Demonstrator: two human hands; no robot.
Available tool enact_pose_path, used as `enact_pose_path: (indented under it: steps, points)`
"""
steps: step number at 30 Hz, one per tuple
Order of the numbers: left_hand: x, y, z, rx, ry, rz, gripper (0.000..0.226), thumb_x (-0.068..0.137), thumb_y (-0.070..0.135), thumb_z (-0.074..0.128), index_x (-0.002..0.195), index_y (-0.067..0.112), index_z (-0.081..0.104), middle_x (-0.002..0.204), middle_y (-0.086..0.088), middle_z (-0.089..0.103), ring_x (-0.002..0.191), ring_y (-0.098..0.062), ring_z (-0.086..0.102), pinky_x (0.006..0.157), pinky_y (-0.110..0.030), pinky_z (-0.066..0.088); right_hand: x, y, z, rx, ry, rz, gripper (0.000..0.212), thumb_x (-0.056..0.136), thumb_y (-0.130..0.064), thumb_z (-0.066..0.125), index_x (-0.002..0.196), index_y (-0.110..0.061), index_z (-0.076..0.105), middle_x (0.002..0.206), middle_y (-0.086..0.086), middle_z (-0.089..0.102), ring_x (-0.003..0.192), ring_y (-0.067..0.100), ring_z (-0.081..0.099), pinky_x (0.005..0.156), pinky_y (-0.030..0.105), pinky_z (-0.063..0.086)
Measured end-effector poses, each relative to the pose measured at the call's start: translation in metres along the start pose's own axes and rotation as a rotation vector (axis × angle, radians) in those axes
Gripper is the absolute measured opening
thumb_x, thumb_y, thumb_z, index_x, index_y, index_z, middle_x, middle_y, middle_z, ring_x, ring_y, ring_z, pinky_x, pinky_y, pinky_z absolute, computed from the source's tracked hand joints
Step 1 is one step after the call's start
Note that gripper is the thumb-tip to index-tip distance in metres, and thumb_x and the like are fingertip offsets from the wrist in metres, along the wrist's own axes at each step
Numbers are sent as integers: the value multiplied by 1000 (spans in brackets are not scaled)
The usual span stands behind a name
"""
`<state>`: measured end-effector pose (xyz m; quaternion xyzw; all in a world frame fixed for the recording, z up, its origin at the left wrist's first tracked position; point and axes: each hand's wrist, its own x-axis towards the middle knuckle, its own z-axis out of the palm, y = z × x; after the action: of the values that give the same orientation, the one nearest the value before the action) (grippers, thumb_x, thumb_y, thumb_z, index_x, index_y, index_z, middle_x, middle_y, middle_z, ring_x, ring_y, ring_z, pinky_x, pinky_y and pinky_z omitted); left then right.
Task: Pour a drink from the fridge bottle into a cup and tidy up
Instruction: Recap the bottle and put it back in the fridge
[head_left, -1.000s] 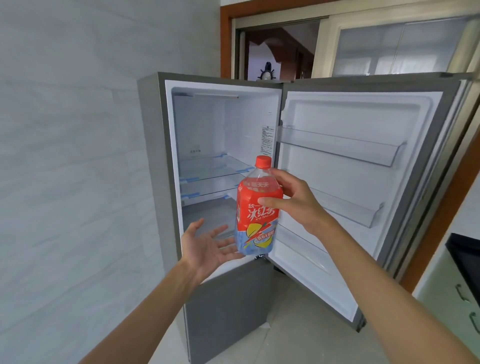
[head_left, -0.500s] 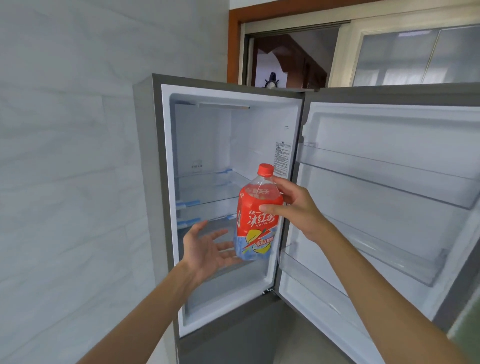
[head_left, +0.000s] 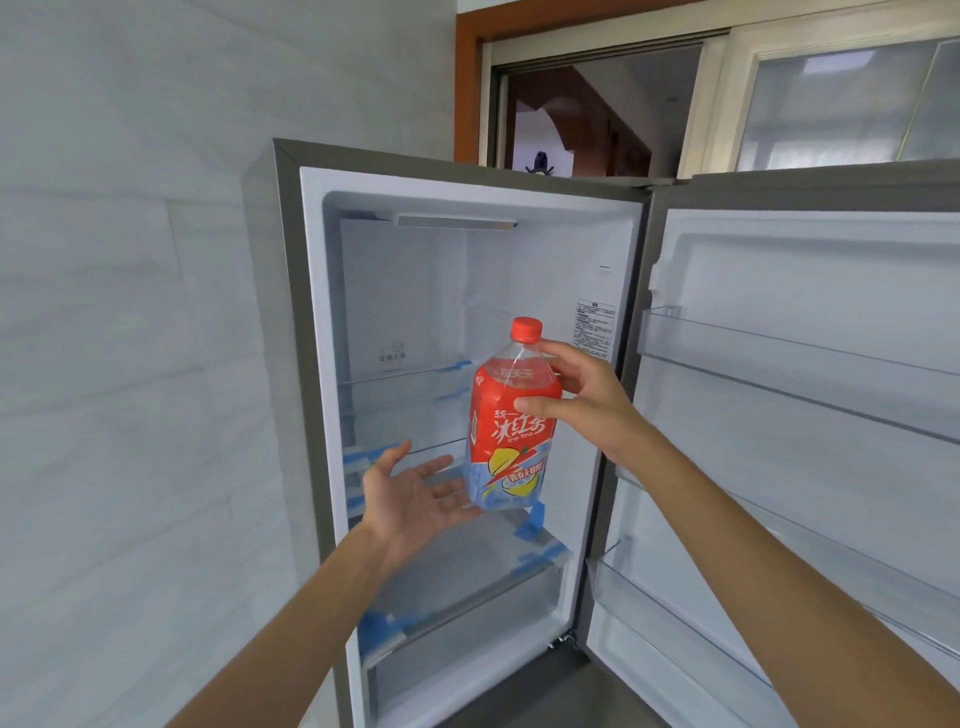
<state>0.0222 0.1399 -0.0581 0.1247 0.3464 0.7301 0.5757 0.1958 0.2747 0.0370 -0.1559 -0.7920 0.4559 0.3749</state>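
A large ice tea bottle with a red cap and a red and blue label is held upright in front of the open fridge. My right hand grips its shoulder from the right, thumb across the label. My left hand is spread palm up just below and left of the bottle's base, fingertips touching or nearly touching the bottom. The fridge compartment behind holds glass shelves with nothing on them. No cup is in view.
The fridge door stands wide open on the right, with bare door racks. A white tiled wall runs along the left. Above the fridge is a wooden doorway and a window.
The view has come closer to the fridge and risen. The bottle has moved inward toward the compartment, with both hands keeping the same hold and pose.
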Motion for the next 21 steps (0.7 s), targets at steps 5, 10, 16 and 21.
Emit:
enact_pose_path:
  steps: [5,10,16,21]
  points:
    - [26,16,-11,-29,-5,27,65,91,47,46,137,2,45,135,-33,52,121,-54,53,102,-65,40,37,15,-1,13,-24,-8,62,72,-22,85,128,-29,58,118,-7,70,104,11,68,79,28,60]
    - [53,31,-10,-79,-9,67,61,92,45,44,133,0,47,133,-37,52,119,-56,54,93,-64,46,81,26,-8,39,-51,-18,66,65,-23,85,125,-30,58,113,-6,71,99,6,70,74,19,57]
    - [92,47,-2,-105,56,163,62,93,45,42,136,0,46,132,-39,51,120,-56,53,104,-65,40,136,42,-14,73,-119,-46,70,63,-19,86,127,-25,58,117,-3,70,98,4,69,72,14,53]
    - [119,57,4,-48,146,246,57,94,44,40,134,4,46,133,-40,48,118,-58,53,101,-64,42,178,63,-10,73,-173,-62,83,56,-29,88,132,-18,58,119,2,70,106,16,68,81,24,54]
